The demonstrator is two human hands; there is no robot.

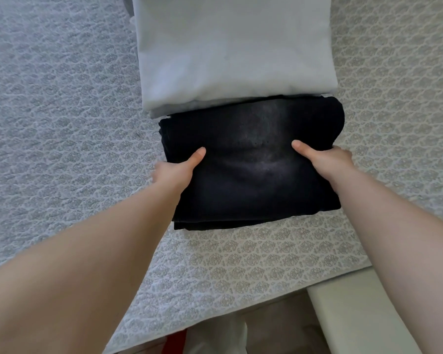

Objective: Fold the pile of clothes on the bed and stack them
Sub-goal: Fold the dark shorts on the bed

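I see a dark folded garment (251,164) lying on the bed (62,123), near its front edge and roughly centre in my view. It is black or very dark navy, folded into a thick, near-square bundle with several layers showing along its near edge and its left side. The top surface is mostly smooth, with a faint paler sheen across the middle and a slight dip there. My left hand (175,169) grips its left edge, thumb lying on top and fingers tucked out of sight beneath. My right hand (325,159) grips the right edge the same way, thumb on top and fingers curled round the side. Just beyond it, touching its far edge, sits a pale grey-blue folded garment (235,52), larger and flatter, with another pale layer peeking out below its near edge. The bed has a grey patterned quilted cover. Near my right forearm a white ledge (356,315) borders the bed.
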